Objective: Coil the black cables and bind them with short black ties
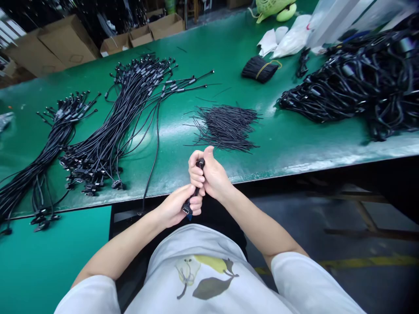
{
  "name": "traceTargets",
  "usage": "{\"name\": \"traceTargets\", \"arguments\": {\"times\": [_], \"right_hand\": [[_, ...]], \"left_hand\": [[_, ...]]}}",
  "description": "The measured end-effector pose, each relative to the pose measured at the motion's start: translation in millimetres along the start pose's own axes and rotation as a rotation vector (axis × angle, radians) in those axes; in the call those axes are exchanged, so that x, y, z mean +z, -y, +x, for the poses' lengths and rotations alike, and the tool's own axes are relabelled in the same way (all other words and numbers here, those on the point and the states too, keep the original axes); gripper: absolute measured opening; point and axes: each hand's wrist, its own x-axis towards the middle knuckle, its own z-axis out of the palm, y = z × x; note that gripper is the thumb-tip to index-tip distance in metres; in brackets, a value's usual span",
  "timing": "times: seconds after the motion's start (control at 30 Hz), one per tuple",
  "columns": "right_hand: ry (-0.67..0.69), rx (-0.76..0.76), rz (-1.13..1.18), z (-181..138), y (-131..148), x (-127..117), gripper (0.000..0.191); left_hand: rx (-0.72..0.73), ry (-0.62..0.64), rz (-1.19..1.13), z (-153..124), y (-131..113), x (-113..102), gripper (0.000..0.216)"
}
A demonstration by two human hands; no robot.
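Observation:
Both my hands meet just off the near edge of the green table, above my lap. My right hand is closed in a fist round the upper part of a folded black cable. My left hand is closed round its lower end, where a plug connector pokes out below the fingers. Just beyond my hands a loose pile of thin black wire ties lies on the table. Two long bundles of black cables with connectors lie to the left, one fanned out, one at the far left.
A big heap of coiled black cables fills the right of the table. A banded bunch of ties, white plastic bags and a pale green object lie at the back. Cardboard boxes stand behind the table.

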Motion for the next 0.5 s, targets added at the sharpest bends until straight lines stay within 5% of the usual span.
{"name": "traceTargets", "arguments": {"times": [0.17,0.27,0.4,0.5], "right_hand": [[-0.030,0.028,0.038,0.5,1.9,-0.1,0.057],[-0.057,0.043,-0.141,-0.9,3.7,-8.8,0.050],[-0.122,-0.505,-0.948,-16.1,17.1,-28.5,0.024],[0.204,-0.851,-1.636,-29.9,23.5,-36.4,0.028]], "left_hand": [[-0.012,0.054,0.049,-3.2,2.6,-5.1,0.036],[-0.054,0.011,0.014,-2.8,8.3,-9.4,0.039],[0.051,-0.131,0.069,-2.1,3.4,-19.8,0.040],[0.126,-0.165,0.343,-3.5,-4.7,-25.9,0.041]]}}
